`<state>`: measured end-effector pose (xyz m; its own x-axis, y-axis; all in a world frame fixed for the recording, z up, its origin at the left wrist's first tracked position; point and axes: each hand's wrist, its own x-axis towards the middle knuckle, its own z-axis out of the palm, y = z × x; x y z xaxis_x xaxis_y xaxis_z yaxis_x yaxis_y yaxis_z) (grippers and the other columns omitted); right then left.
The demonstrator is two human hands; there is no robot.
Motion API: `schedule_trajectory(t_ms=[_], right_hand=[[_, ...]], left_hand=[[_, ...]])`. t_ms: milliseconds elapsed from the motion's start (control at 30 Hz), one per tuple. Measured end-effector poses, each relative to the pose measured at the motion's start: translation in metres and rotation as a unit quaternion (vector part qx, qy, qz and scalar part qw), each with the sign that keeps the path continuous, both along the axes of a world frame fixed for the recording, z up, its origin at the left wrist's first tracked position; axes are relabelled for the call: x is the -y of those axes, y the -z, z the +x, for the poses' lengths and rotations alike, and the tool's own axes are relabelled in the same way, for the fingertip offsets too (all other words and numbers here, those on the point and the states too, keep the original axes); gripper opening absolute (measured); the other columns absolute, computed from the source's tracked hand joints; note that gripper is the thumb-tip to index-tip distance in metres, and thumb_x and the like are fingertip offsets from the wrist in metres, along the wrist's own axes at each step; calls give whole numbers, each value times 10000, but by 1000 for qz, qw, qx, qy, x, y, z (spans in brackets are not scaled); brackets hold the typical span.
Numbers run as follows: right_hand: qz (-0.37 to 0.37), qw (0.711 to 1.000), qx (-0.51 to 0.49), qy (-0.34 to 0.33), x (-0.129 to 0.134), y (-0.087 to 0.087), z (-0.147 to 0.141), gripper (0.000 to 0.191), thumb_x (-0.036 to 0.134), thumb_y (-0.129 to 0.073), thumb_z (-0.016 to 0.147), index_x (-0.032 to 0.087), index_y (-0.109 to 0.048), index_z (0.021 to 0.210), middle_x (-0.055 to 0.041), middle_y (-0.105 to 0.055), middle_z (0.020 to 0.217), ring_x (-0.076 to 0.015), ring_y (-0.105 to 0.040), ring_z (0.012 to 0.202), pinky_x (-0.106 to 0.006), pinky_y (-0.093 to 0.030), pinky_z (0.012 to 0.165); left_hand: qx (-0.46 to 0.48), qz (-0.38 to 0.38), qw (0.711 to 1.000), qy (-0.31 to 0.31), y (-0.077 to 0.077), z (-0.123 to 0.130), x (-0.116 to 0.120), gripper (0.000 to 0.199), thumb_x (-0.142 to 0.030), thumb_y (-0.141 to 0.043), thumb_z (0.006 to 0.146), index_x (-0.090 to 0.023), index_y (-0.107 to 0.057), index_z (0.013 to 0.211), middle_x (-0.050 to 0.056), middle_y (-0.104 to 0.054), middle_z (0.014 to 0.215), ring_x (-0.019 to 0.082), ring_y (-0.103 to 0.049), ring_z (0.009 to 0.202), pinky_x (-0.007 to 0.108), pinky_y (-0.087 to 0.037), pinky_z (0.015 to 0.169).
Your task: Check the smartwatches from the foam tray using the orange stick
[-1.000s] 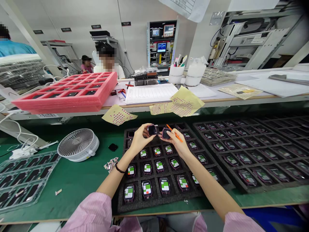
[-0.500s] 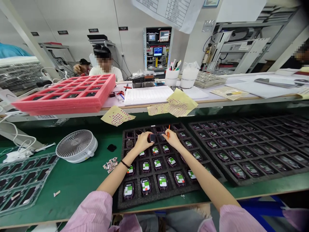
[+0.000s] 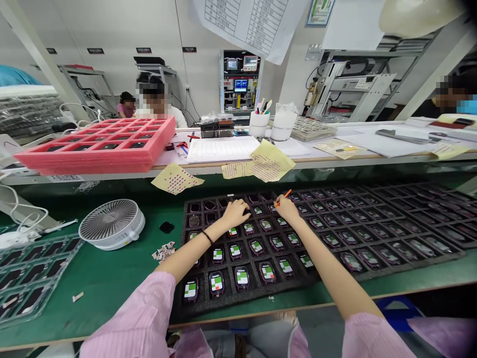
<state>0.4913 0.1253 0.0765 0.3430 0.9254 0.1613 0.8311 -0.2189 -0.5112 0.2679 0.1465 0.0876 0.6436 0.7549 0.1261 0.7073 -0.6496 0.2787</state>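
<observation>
Over the upper rows of a black foam tray (image 3: 238, 297) is my left hand (image 3: 235, 213), fingers curled down at a compartment; what its fingertips touch is hidden. My right hand (image 3: 286, 209) is closed around an orange stick-like tool (image 3: 286, 193) near the tray's upper right part. Square watch-like devices, many with green and white screens, sit in the compartments, such as one device (image 3: 242, 277) in the front row. Several upper-left compartments hold dark-faced devices.
A round fan (image 3: 112, 223), a black square piece (image 3: 166, 227) and small paper strips (image 3: 164, 251) lie left. A clear tray (image 3: 37, 278) is far left. The shelf holds a pink foam tray (image 3: 97, 161). More device trays stand right; people sit beyond.
The device seen in my left hand no longer shows there, and that hand is lower over the tray. My right hand has moved right with the orange tool. The view has shifted slightly.
</observation>
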Motion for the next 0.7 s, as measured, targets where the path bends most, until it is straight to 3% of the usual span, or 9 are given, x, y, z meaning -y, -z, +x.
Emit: schedule_trajectory(t_ms=[200,367,533,600,700], right_hand=[[-59,998,11,3,-14,15,0,123,171,-501,884,122,-588,957,-174,-689,960,-265,-667,905,-294,-443,748],[-73,997,-37,-15,-23,19,13,186,240,-467,914,165,-628,971,-109,-708,977,-227,-666,915,-265,-443,750],[-63,992,-104,-25,-27,26,15,206,201,-444,895,185,-640,959,-70,-710,949,-204,-661,866,-270,-432,758],[-53,989,-135,-20,-28,28,14,171,174,-478,853,186,-642,899,-75,-707,926,-223,-651,878,-281,-426,748],[-35,980,-197,-16,-28,29,13,124,149,-504,801,188,-621,792,-62,-694,842,-207,-639,782,-270,-422,682]], left_hand=[[-51,-48,997,-37,7,57,-12,370,-320,-636,805,-97,-603,1099,202,-510,1258,355,-479,1178,493,-379,952],[-44,-104,992,-61,3,78,-33,375,-210,-809,583,-110,-661,913,195,-557,1176,392,-478,1157,544,-328,978],[69,-156,984,-57,2,72,-40,382,-134,-845,458,-120,-643,782,164,-568,1132,404,-460,1185,524,-331,1001],[143,-184,971,-57,4,63,-38,399,-145,-833,501,-130,-624,840,142,-575,1122,357,-496,1165,477,-381,981],[256,-254,931,-55,8,45,-33,394,-186,-766,657,-137,-560,989,106,-625,1013,235,-624,967,368,-499,814]])
